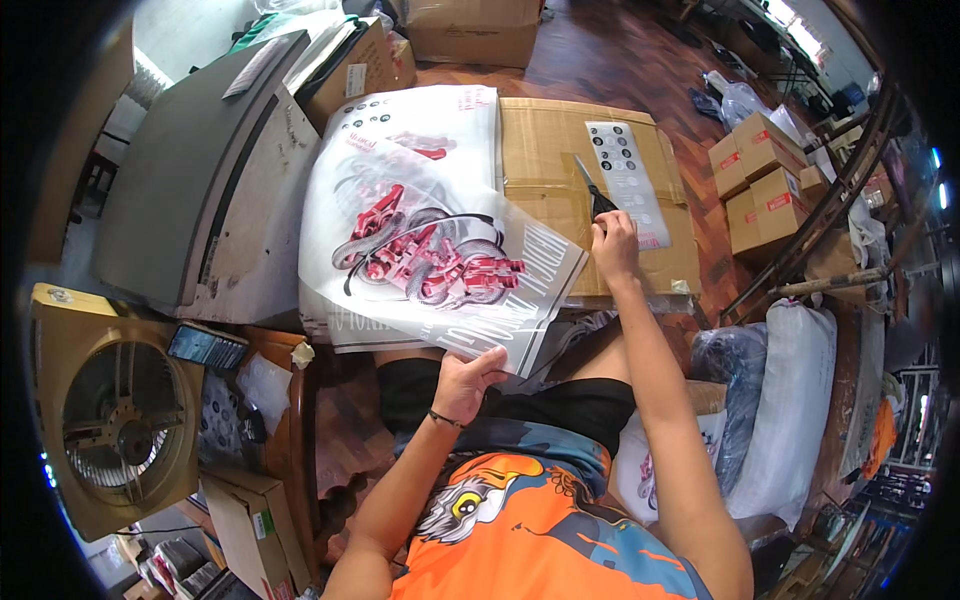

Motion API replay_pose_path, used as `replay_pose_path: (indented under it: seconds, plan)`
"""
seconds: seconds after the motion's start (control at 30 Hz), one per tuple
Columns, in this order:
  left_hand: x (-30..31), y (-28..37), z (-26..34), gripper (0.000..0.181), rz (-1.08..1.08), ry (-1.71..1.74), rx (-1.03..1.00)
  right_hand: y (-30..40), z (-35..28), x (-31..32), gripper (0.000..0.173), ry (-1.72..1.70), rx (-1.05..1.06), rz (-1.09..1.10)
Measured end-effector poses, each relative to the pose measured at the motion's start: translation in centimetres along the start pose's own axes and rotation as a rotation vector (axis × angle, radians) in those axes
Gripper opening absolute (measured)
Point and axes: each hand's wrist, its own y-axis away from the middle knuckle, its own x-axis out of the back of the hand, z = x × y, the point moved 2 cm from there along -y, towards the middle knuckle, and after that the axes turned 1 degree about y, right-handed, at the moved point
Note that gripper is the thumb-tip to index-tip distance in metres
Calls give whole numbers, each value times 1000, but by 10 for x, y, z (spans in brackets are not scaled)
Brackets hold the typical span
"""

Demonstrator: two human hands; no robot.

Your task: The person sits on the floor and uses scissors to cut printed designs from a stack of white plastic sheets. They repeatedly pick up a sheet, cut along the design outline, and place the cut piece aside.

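Observation:
My left hand (466, 382) pinches the near edge of a translucent printed film sheet (450, 255) between thumb and fingers. The sheet carries a red and grey snake-like graphic and large lettering, and its right corner reaches over the cardboard. Beneath it lies a stack of similar printed sheets (442, 112). On the flat cardboard box (540, 142), my right hand (616, 244) has its fingers closed at the black handle of a pair of scissors (596, 196), whose blades point away from me. Beside the scissors is a narrow film strip (630, 176) with round printed emblems.
A grey-topped cabinet (187, 157) stands close on the left, with a box fan (116, 420) and a phone (208, 345) nearer me. Several cartons (765, 187) are stacked at the right, beyond a curved metal rail (832, 202). Wrapped rolls (784, 409) lie by my right side.

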Motion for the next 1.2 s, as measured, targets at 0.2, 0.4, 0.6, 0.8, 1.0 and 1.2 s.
replay_pose_path:
  seconds: [0.2,0.4,0.6,0.8,1.0,1.2]
  plan:
    - [-8,-14,24,29,-26,127,47,-35,-1,0,34,144,-227,-144]
    - [-23,-51,77,28,212,-140,-232,-48,15,-10,33,243,-239,-148]
    - [-88,-38,185,24,265,-958,-1045,-44,-10,19,42,213,-379,-348]
    - [-75,-45,56,19,146,-274,-603,64,5,53,45,-1166,-702,-362]
    - [-47,-74,-55,12,254,91,-112,221,-60,88,38,-1454,-907,-268]
    - [-49,-84,-58,16,193,-82,-58,269,-118,113,33,-1427,-855,-411]
